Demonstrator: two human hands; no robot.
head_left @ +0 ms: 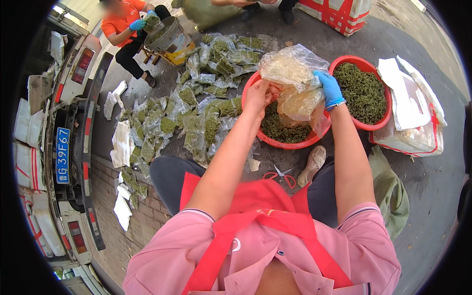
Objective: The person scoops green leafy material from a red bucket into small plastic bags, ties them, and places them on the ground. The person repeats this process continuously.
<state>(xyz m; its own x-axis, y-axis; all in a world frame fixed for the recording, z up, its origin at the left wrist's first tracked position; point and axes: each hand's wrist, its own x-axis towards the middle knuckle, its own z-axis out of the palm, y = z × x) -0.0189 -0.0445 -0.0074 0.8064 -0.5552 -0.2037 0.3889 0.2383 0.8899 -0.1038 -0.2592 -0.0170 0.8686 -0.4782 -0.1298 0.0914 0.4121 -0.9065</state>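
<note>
My left hand is bare and pinches the left edge of a crumpled clear plastic bag. My right hand, in a blue glove, grips the bag's right side. The bag hangs over a red basin that holds small green plant bits. A second red basin, also full of the green bits, stands just to the right.
Many filled clear bags of green bits lie on the ground to the left. Red-handled scissors lie by my foot. White foam boxes stand at right. A person in orange sits at upper left beside a bucket. A vehicle's rear is at far left.
</note>
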